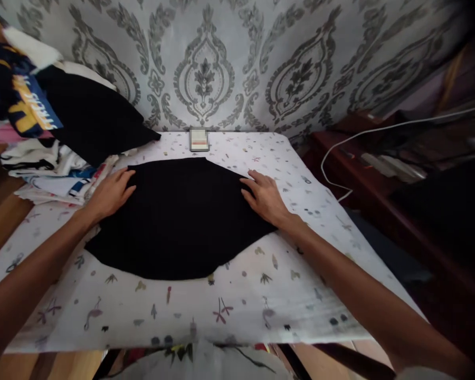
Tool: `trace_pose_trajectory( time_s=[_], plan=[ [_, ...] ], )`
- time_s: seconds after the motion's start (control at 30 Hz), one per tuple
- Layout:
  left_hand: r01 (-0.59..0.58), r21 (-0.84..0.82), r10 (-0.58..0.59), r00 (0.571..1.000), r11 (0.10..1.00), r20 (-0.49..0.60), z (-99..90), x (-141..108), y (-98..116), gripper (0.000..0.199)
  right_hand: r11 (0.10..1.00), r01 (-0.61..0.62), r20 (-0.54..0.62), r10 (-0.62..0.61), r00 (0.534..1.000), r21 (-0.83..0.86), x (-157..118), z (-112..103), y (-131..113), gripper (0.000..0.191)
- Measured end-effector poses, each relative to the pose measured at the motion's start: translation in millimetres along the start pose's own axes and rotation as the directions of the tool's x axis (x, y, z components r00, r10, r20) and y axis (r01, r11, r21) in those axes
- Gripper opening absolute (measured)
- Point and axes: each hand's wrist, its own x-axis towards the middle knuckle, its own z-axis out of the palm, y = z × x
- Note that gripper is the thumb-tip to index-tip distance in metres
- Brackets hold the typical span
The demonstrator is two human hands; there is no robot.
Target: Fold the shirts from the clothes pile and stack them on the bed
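At the upper left of the frame, on the dark navy garment (pixel 37 105), you can read tilted white capitals that look like "STR"; the remaining letters are unclear. The small box (pixel 199 139) near upper centre is too blurred for you to read.

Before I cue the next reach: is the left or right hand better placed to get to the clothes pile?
Probably the left hand: it's at the left edge of the black cloth, close beside the clothes pile. The right hand is at the opposite edge and would have to reach across.
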Motion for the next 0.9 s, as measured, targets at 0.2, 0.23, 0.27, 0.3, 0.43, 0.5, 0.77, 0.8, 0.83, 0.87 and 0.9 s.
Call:
trace_pose_trajectory(
  time_s=[0.2, 0.23, 0.27, 0.3, 0.43, 0.5, 0.77, 0.8, 0.83, 0.87, 0.9],
  plan=[
    [-0.281, -0.243, 0.298, 0.954, 0.928, 0.036, -28.9, -58.0, 97.7, 0.035, 0.946, 0.048, -0.079, -0.024, 0.997, 0.321, -57.3, -29.1, -64.7, 0.031],
    [-0.356, -0.283, 0.391, 0.917, 0.891, 0.078, -28.1, -68.7, 115.7, 0.033, 0.930, 0.087, -0.053, -0.073, 0.996, 0.356, -67.1, -29.5, -76.3, 0.029],
    [-0.421, -0.303, 0.471, 0.875, 0.855, 0.112, -25.7, -78.5, 131.3, 0.032, 0.917, 0.132, -0.028, -0.131, 0.991, 0.376, -76.2, -28.8, -86.3, 0.028],
    [-0.476, -0.304, 0.531, 0.837, 0.825, 0.131, -22.3, -87.3, 144.1, 0.031, 0.908, 0.179, -0.007, -0.191, 0.982, 0.379, -84.4, -27.6, -94.5, 0.027],
    [-0.590, -0.181, 0.613, 0.783, 0.786, 0.106, -8.9, -109.9, 168.1, 0.021, 0.886, 0.338, 0.031, -0.366, 0.930, 0.319, -107.2, -21.8, -112.4, 0.023],
    [-0.591, -0.174, 0.608, 0.792, 0.788, 0.063, -7.9, -114.5, 170.7, 0.024, 0.875, 0.377, 0.042, -0.408, 0.912, 0.304, -112.2, -19.7, -117.2, 0.022],
    [-0.578, -0.295, 0.590, 0.805, 0.760, -0.057, -10.9, -120.2, 173.8, 0.023, 0.885, 0.327, 0.036, -0.358, 0.933, 0.330, -107.7, -13.7, -127.3, 0.019],
    [-0.592, -0.292, 0.604, 0.795, 0.751, -0.059, -9.1, -121.6, 173.0, 0.024, 0.883, 0.328, 0.043, -0.362, 0.931, 0.336, -107.3, -15.4, -126.3, 0.019],
    [-0.608, -0.286, 0.617, 0.784, 0.741, -0.068, -7.1, -123.2, 171.9, 0.024, 0.883, 0.328, 0.049, -0.364, 0.930, 0.334, -107.1, -17.8, -124.5, 0.018],
    [-0.619, -0.280, 0.626, 0.776, 0.734, -0.076, -5.4, -125.0, 170.5, 0.025, 0.888, 0.326, 0.055, -0.362, 0.931, 0.326, -106.9, -20.6, -121.8, 0.017],
    [-0.626, -0.276, 0.632, 0.771, 0.729, -0.078, -4.1, -126.6, 168.9, 0.025, 0.895, 0.318, 0.057, -0.352, 0.934, 0.313, -106.5, -23.5, -118.0, 0.018]
  ],
)
